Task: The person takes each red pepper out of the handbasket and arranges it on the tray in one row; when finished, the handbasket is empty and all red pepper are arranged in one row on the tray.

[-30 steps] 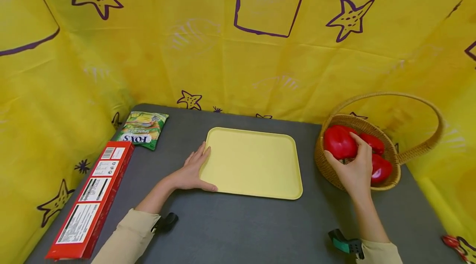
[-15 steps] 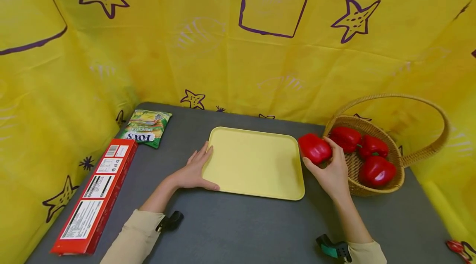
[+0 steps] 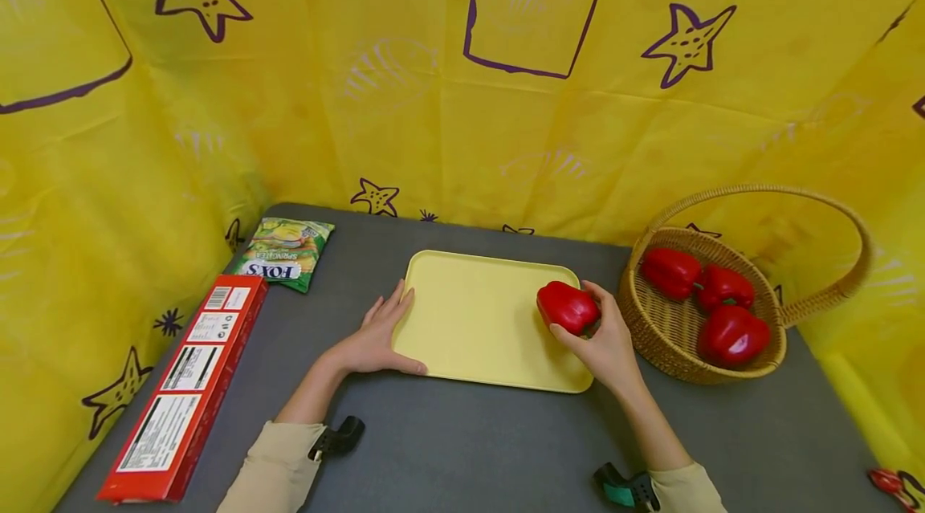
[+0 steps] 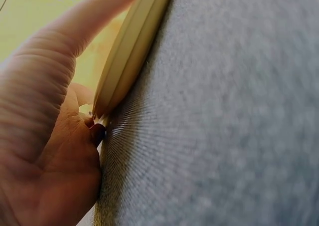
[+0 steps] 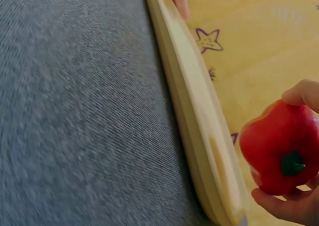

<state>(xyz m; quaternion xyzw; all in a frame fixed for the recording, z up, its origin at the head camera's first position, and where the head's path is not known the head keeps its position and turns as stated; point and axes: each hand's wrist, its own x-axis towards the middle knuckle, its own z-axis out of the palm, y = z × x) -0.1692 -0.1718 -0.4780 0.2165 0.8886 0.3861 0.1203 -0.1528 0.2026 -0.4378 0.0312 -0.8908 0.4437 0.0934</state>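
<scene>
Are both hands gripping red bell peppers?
No: the right hand grips a red bell pepper, while the left hand touches the rim of the pale yellow tray.

We've got a red box lying flat on the grey table, white label panels up, barcode at its far end. Just past that end we see a green pkt, FOX'S lettering upside down to us; can't tell if it touches the box. Yellow cloth w/ purple stars etc. hangs L of the box & behind it. Well to the box's R, a small red bit, too small to ID.
</scene>
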